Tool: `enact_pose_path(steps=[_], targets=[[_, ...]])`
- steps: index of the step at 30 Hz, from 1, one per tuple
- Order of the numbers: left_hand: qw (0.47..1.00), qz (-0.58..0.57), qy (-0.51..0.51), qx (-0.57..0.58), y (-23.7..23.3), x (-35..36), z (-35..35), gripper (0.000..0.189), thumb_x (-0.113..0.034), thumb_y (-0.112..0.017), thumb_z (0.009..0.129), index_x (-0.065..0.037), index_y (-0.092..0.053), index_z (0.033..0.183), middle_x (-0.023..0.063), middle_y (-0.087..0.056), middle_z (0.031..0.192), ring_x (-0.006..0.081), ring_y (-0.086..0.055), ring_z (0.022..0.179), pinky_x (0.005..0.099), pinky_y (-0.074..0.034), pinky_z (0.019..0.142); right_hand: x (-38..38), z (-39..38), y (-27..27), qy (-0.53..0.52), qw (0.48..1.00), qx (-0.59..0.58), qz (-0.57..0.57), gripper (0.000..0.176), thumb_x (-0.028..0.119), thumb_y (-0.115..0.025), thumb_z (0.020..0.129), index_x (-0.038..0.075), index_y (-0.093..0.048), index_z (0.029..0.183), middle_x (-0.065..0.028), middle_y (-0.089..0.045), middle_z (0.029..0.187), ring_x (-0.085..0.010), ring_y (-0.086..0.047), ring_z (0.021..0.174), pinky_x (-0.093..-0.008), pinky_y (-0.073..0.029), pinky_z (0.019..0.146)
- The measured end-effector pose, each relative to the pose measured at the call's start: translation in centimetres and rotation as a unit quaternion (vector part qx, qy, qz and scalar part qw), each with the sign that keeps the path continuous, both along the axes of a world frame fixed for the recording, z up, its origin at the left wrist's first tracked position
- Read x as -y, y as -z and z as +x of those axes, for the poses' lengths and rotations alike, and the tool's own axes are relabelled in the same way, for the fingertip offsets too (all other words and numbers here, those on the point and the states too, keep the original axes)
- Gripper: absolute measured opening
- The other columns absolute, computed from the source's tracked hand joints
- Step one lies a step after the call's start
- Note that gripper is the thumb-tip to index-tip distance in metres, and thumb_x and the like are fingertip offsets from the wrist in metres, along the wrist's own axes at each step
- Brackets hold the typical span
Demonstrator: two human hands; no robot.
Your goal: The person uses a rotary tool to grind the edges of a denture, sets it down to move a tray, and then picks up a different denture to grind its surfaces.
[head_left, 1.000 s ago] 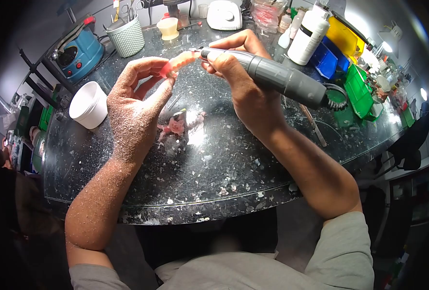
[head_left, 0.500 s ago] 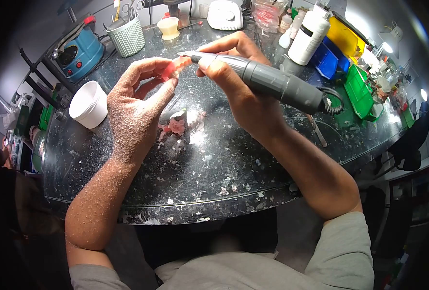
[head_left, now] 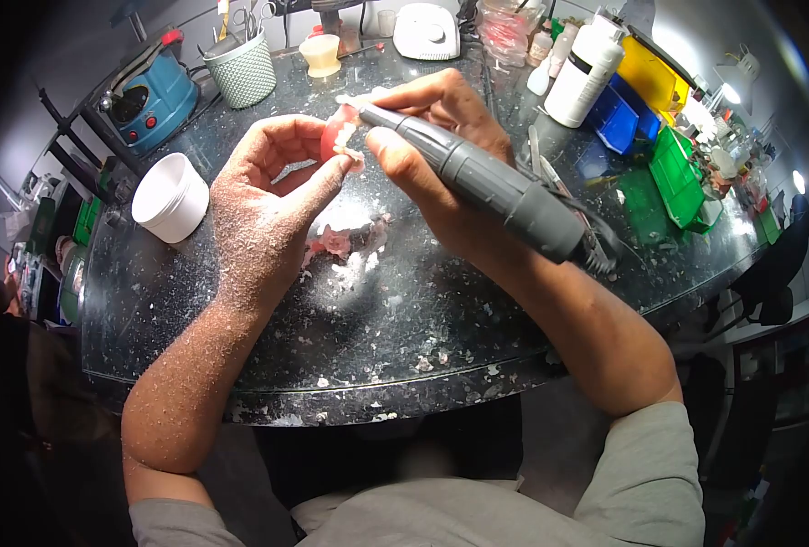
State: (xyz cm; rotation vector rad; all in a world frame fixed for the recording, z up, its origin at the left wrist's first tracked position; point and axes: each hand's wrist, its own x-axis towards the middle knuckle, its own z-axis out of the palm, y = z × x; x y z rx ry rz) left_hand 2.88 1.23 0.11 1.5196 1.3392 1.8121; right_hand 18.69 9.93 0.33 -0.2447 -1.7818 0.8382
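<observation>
A pink denture (head_left: 335, 133) with a row of pale teeth is pinched between the thumb and fingers of my left hand (head_left: 272, 182). Pale grinding dust coats that hand and forearm. My right hand (head_left: 445, 146) grips a dark grey rotary handpiece (head_left: 486, 178) much like a pen, its body slanting down to the right. The handpiece's nose is at the upper edge of the denture; whether the bur touches it I cannot make out. Below, on the black bench (head_left: 404, 319), lie pink scraps (head_left: 333, 242).
At left stand a white tub (head_left: 171, 199), a blue machine (head_left: 152, 96) and a pot of tools (head_left: 240, 71). A white bottle (head_left: 585, 73) and blue (head_left: 621, 114), yellow (head_left: 655, 68) and green bins (head_left: 682, 178) line the right. A thin metal tool (head_left: 535, 150) lies beyond my right hand.
The denture has turned so its teeth face right. The handpiece's rear end has swung down and left, and my left hand has shifted slightly right.
</observation>
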Motion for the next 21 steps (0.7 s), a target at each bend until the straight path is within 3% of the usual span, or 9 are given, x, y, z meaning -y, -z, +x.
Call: enact_pose_path(steps=[11, 19, 21], targets=[[0.999, -0.012, 0.028, 0.035, 0.4, -0.2, -0.1, 0.027, -0.001, -0.075, 0.086, 0.000, -0.060, 0.109, 0.0105, -0.070, 0.103, 0.0167, -0.068, 0.099, 0.0314, -0.053, 0.095, -1.0, -0.2, 0.8, 0.020, 0.997, -0.019, 0.076, 0.032, 0.018, -0.074, 0.085, 0.003, -0.058, 0.108, -0.0135, -0.066, 0.096, -0.0232, -0.068, 0.093, -0.0348, -0.054, 0.082], [0.999, 0.002, 0.034, 0.040, 0.6, -0.6, -0.3, 0.026, -0.002, -0.074, 0.088, 0.000, -0.060, 0.110, 0.0110, -0.070, 0.102, 0.0165, -0.069, 0.097, 0.0314, -0.053, 0.093, -0.5, 0.1, 0.3, 0.032, 0.998, 0.017, 0.049, 0.033, 0.017, -0.073, 0.084, 0.002, -0.057, 0.110, -0.0124, -0.066, 0.094, -0.0223, -0.068, 0.086, -0.0350, -0.055, 0.078], [0.998, 0.001, 0.037, 0.051, 0.7, -0.5, -0.4, 0.026, -0.003, -0.073, 0.088, 0.000, -0.060, 0.111, 0.0108, -0.070, 0.103, 0.0163, -0.069, 0.096, 0.0312, -0.054, 0.092, -0.4, -0.1, 0.3, 0.084, 0.996, -0.035, -0.006, 0.031, 0.017, -0.073, 0.088, 0.002, -0.057, 0.109, -0.0104, -0.067, 0.092, -0.0187, -0.068, 0.083, -0.0325, -0.056, 0.074]])
